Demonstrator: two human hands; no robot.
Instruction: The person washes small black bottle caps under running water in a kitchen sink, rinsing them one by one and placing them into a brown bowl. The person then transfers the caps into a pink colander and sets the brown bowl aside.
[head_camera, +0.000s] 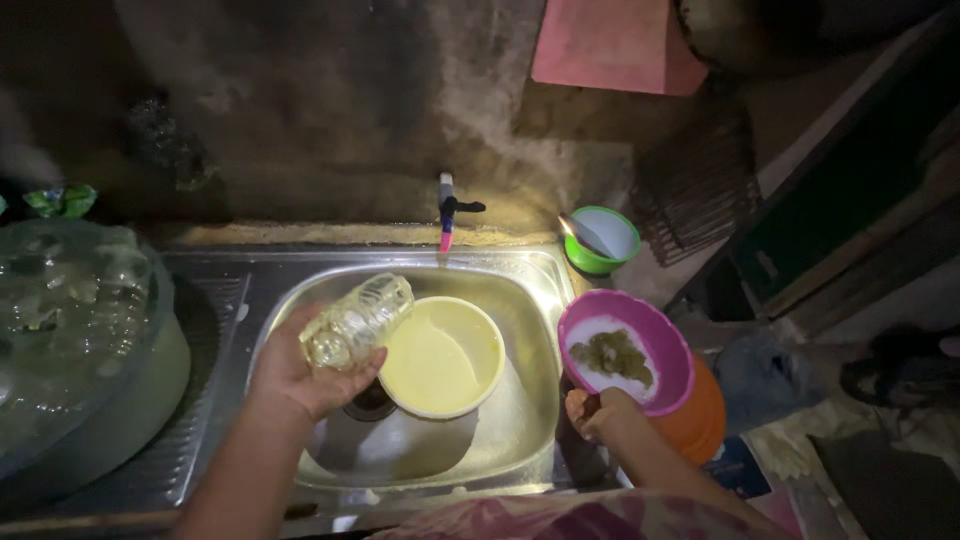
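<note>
My left hand (295, 375) grips a clear plastic bottle (358, 320), tilted on its side over the steel sink (520, 290). Right beside the bottle, a yellow bowl (445, 358) leans inside the sink basin above the drain. My right hand (592, 412) is at the near rim of a pink bowl (672, 350) holding white foamy liquid and a greenish scrubber (612, 355). Whether the fingers grip the rim cannot be told. The pink bowl sits on an orange container (708, 415) to the right of the sink.
A tap (447, 210) juts from the wall above the sink. A green bowl (600, 240) with a utensil stands at the back right. A large clear lid (70, 310) covers a tub on the left drainboard. A pink board (615, 45) leans on the wall.
</note>
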